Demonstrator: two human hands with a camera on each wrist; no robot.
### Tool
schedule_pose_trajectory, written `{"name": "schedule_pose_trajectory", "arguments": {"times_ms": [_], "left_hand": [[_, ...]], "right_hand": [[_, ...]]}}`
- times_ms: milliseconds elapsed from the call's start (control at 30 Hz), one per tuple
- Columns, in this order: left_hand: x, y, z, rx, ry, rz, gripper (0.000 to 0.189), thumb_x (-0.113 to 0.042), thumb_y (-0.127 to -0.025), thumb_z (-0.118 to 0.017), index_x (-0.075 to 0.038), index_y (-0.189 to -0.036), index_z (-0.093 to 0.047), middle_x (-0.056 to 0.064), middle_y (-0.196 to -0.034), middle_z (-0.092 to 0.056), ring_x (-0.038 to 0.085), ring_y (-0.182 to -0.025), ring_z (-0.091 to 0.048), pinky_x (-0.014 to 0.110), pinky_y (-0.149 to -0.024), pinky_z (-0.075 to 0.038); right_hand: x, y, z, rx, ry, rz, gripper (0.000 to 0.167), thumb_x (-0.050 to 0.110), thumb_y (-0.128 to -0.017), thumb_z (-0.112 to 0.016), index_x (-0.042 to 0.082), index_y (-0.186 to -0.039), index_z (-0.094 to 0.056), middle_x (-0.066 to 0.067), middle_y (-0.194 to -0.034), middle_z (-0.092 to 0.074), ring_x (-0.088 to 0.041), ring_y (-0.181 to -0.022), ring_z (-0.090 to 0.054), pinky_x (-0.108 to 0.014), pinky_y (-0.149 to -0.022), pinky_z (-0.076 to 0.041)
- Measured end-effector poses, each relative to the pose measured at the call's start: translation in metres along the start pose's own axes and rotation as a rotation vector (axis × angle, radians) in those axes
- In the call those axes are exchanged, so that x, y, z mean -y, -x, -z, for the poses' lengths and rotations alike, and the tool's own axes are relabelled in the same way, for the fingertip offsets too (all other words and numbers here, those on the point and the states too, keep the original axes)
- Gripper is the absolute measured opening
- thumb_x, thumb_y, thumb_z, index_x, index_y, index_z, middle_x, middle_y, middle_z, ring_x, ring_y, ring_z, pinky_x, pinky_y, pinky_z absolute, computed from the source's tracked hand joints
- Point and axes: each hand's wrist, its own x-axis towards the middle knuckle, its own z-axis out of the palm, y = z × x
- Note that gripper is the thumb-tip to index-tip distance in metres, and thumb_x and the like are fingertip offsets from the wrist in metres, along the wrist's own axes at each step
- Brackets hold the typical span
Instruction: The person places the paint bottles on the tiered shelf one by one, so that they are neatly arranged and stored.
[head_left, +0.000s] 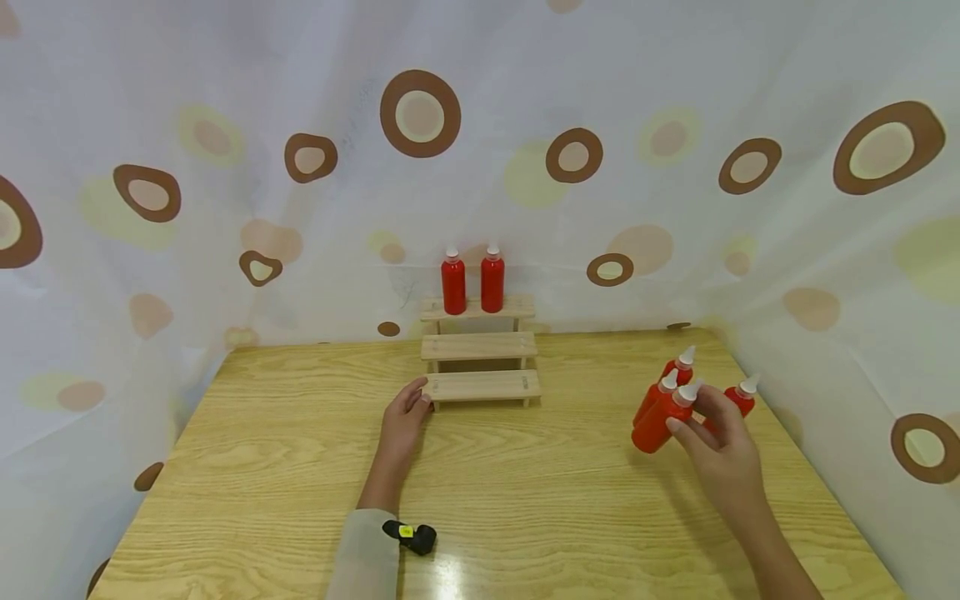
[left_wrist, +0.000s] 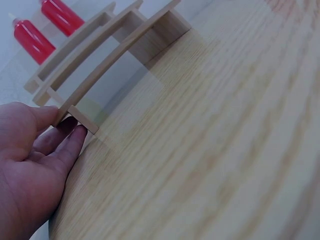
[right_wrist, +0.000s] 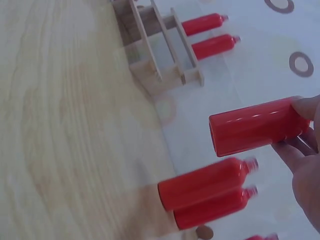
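A three-step wooden rack [head_left: 480, 384] stands at the far middle of the table, with two red squeeze bottles [head_left: 453, 287] upright on its top step. My left hand [head_left: 402, 417] pinches the left end of the lowest step, thumb over the plank and fingers beneath it in the left wrist view. At the right, my right hand [head_left: 723, 454] grips a red squeeze bottle [right_wrist: 257, 126] by its upper part, below the white nozzle. This bottle is tilted and raised off the table. Close behind it stand more red bottles [right_wrist: 202, 184], partly hidden in the head view.
Another red bottle [head_left: 741, 398] stands near the right edge, behind my right hand. The middle step [head_left: 480, 345] and lowest step are bare planks. A patterned white sheet [head_left: 570, 217] hangs behind the table [head_left: 510, 508] and along its sides.
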Motion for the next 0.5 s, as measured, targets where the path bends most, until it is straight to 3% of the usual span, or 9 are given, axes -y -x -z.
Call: {"name": "schedule_pose_trajectory", "arguments": {"times_ms": [133,333,500], "left_hand": [[0.001,0.0,0.001,-0.002,-0.003,0.003,0.04,-0.02,-0.107,-0.052,-0.017,-0.147,-0.053,0.016,-0.155,-0.042,0.03,-0.147,-0.037,0.048,-0.117,-0.039],[0.002,-0.001,0.001,-0.004,-0.001,0.001,0.04,-0.019,-0.106,-0.052,-0.015,-0.147,-0.053,0.017,-0.154,-0.044,0.031,-0.145,-0.039,0.047,-0.115,-0.041],[0.001,-0.001,0.001,0.002,0.013,0.0,0.04,-0.017,-0.106,-0.052,-0.014,-0.147,-0.053,0.017,-0.153,-0.045,0.03,-0.145,-0.04,0.045,-0.114,-0.043]], "right_hand": [[0.008,-0.008,-0.014,0.048,-0.047,0.046,0.061,-0.008,-0.094,-0.064,0.002,-0.149,-0.041,0.011,-0.134,-0.054,0.001,-0.122,-0.054,-0.008,-0.094,-0.048],[0.011,-0.023,-0.036,0.121,-0.027,0.049,0.059,0.004,-0.098,-0.064,0.006,-0.151,-0.038,0.011,-0.138,-0.05,0.007,-0.124,-0.051,-0.006,-0.097,-0.045],[0.009,-0.041,-0.059,0.168,-0.101,0.052,0.058,0.004,-0.099,-0.063,0.005,-0.151,-0.039,-0.001,-0.138,-0.051,0.001,-0.122,-0.055,-0.011,-0.097,-0.048]]}}
